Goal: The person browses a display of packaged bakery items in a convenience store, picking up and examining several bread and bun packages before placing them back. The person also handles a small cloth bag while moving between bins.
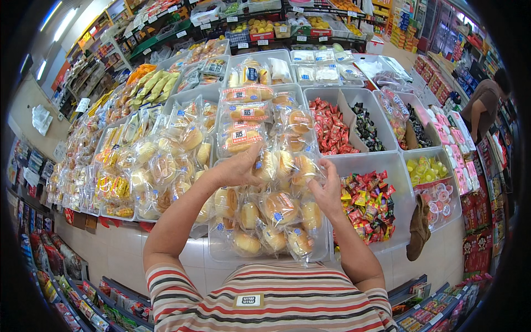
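Note:
Both hands are at a row of buns in clear wrappers, in the middle of the display. My left hand (244, 167) grips the left end of the row, its fingers on a pale wrapped bun (265, 164). On the other side, my right hand (326, 187) has its thumb and fingers around a browner wrapped bun (305, 167). Another wrapped bun (285, 163) sits between them. Below the hands, more packaged buns (280, 207) are heaped in a translucent plastic bin (265, 258). Packaged loaves with red-and-white labels (244, 135) lie stacked just beyond my left hand.
Wrapped candies (367, 205) fill a bin to the right, with red-wrapped candies (332, 126) behind a divider beyond. A brown cloth-like item (419, 228) hangs over a bin edge. More packaged bread (161, 166) lies left. A person (485, 103) stands at far right.

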Demonstrator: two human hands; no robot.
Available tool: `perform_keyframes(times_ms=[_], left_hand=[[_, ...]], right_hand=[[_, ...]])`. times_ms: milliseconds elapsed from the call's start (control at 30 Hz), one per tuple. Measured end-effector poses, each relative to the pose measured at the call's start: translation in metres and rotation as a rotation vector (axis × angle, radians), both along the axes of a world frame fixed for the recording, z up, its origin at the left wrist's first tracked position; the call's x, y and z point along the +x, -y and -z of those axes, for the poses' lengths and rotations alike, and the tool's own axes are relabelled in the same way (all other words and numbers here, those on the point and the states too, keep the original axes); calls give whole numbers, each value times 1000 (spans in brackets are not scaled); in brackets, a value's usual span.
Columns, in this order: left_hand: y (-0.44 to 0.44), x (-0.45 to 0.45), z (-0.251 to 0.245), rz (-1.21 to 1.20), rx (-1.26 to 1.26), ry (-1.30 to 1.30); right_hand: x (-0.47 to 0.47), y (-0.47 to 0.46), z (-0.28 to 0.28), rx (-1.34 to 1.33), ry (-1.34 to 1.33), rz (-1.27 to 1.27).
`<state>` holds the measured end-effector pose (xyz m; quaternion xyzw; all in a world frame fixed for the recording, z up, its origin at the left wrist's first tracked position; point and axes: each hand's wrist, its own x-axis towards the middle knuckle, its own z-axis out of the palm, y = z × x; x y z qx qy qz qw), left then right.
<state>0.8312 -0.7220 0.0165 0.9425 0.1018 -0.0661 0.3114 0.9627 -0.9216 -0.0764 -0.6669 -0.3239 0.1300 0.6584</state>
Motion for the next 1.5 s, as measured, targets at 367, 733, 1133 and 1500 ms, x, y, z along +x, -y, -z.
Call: perform_keyframes(times_ms=[367,733,1133,1500], left_hand=[[-3,-8,-1,10,142,8],[88,-46,-72,-54,472,575],[141,-32,-36,267,143,1081],[149,-35,-13,291,26,929]], right_hand=[[4,3,0,-39,16,-17],[5,17,-20,270,49,221],[4,16,-23,386,172,302],[8,5,-4,298,-168,304]])
